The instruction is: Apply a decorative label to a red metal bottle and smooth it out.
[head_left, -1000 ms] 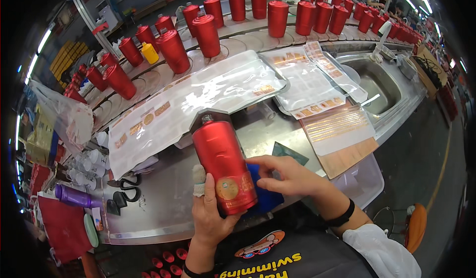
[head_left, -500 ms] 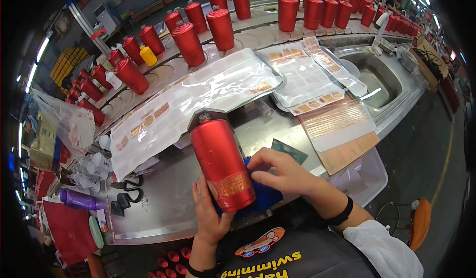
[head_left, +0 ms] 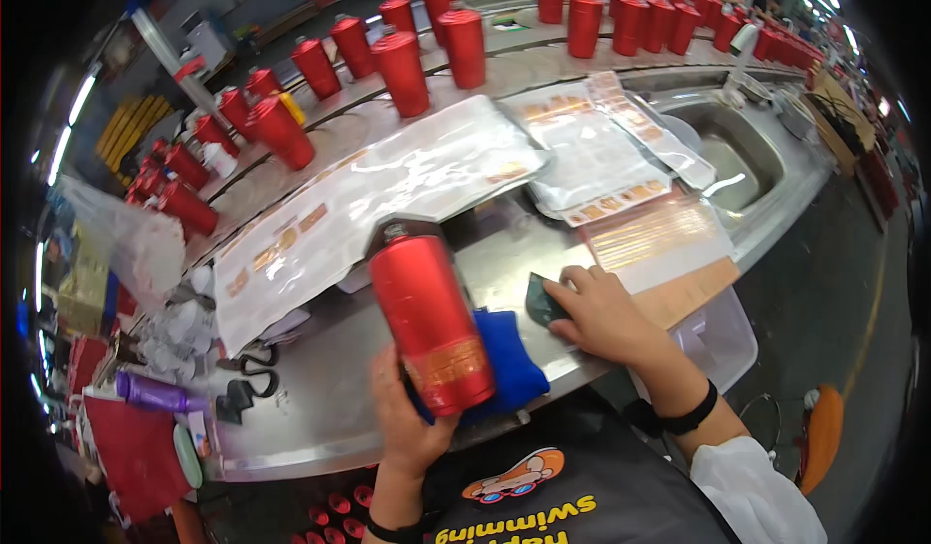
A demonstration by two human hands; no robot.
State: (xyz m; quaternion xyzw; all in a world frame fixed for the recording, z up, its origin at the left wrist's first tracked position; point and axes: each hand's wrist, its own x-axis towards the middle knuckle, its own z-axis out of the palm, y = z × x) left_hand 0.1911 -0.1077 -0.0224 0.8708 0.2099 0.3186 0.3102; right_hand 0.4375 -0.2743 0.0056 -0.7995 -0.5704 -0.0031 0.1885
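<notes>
A glossy red bottle (head_left: 427, 302) with a gold decal band near its base leans over the steel table, its neck pointing away from me. My left hand (head_left: 402, 413) cups the base end from the left and below. A blue cloth (head_left: 511, 365) lies under and beside the bottle. To the right, my right hand (head_left: 601, 313) has its thumb and fingers closed on a flat dark green scraper-like piece (head_left: 539, 302) at the tabletop. Part of that piece is hidden by the fingers.
Decal sheets (head_left: 388, 180) cover the table's far side, with more sheets (head_left: 601, 156) near a sink (head_left: 742, 161). Several red bottles (head_left: 400, 74) stand on a conveyor (head_left: 339, 122) behind. Black-handled scissors (head_left: 257, 374) and a purple bottle (head_left: 150, 391) are at left.
My right hand has left the bottle's side and moved right onto the dark green piece. The left hand still holds the bottle in nearly the same place. Bottles on the conveyor have shifted right.
</notes>
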